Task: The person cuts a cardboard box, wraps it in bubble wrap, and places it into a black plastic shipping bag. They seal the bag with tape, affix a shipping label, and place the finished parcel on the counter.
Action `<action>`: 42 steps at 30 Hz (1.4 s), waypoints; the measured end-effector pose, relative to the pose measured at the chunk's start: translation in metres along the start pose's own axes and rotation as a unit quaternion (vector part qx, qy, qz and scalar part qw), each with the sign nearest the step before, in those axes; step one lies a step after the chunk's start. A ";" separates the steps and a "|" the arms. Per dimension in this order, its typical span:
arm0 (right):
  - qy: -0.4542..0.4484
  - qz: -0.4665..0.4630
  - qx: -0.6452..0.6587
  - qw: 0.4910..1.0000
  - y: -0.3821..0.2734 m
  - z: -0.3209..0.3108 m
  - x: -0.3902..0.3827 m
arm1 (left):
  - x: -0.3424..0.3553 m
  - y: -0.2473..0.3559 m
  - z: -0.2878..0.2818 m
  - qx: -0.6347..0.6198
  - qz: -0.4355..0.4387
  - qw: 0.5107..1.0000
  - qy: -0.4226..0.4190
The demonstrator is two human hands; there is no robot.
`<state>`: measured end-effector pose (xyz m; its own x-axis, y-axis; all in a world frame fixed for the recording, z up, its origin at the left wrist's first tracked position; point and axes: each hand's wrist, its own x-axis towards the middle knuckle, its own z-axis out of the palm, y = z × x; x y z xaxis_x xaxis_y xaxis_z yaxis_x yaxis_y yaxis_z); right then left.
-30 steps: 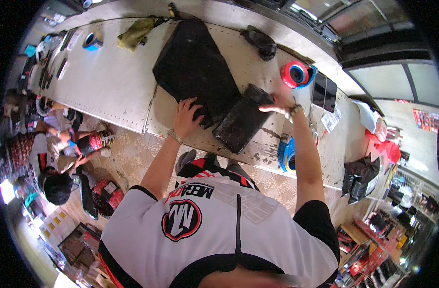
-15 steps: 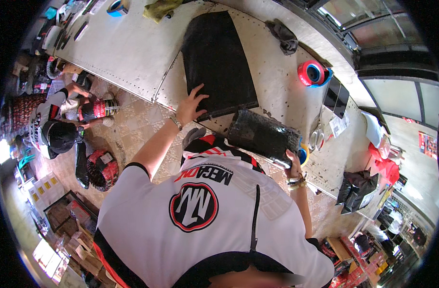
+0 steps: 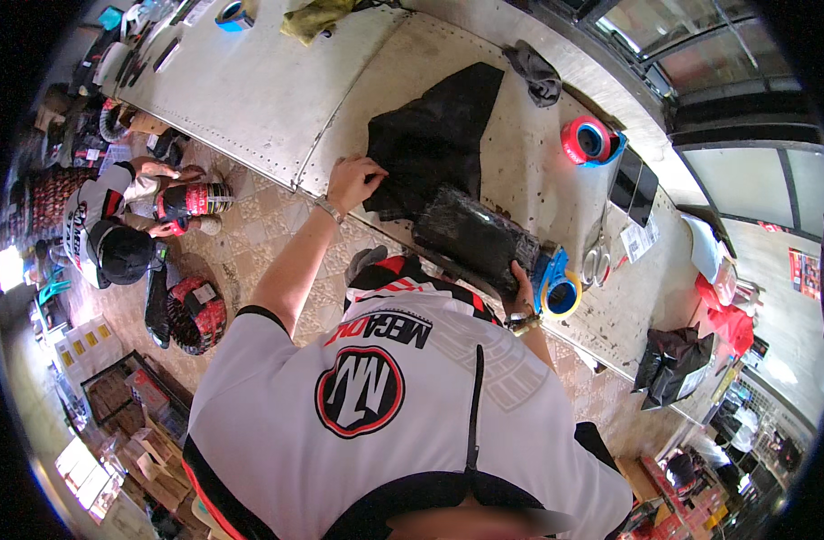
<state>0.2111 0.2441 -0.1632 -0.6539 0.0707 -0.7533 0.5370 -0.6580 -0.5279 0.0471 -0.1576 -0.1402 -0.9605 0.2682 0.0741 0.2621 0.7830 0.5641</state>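
My left hand (image 3: pixel 356 184) is closed on the lower left edge of a crumpled black plastic bag (image 3: pixel 434 130) lying on the worktable (image 3: pixel 250 108). My right hand (image 3: pixel 520 283) grips the right end of a dark, shiny wrapped package (image 3: pixel 470 236), whose left end lies against the bag's lower part; whether it is inside the bag I cannot tell. Right beside my right hand is a blue tape dispenser with a yellow-cored roll (image 3: pixel 556 274). Scissors (image 3: pixel 595 265) lie farther right.
On the table are red tape (image 3: pixel 581 142), blue tape (image 3: pixel 234 20), two cloths (image 3: pixel 308 20) (image 3: pixel 534 74), a dark glossy panel (image 3: pixel 630 187), a paper slip (image 3: pixel 639 238) and a black bag (image 3: pixel 669 364). A person (image 3: pixel 115 243) works low at left, among boxes and goods.
The package has moved left against the bag from its lower position. The bag has crumpled and shifted. My left hand has gone from spread fingers on the bag to a closed grip at its edge.
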 end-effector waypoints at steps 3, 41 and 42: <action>0.012 0.067 0.022 0.997 -0.013 0.001 0.003 | 0.000 0.012 -0.002 0.072 0.116 0.990 0.044; -0.039 -0.348 -0.127 0.928 -0.063 0.052 -0.043 | 0.008 0.205 -0.028 -0.123 0.209 0.968 0.068; -0.043 -0.338 -0.110 0.933 -0.064 0.055 -0.044 | 0.039 0.205 -0.034 -0.041 0.246 0.961 0.121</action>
<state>0.1763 0.2422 -0.0748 -0.9186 0.3474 -0.1883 0.0756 -0.3133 -0.9466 0.0601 -0.0058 0.0060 -0.7186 0.4485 0.5315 0.6911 0.5457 0.4739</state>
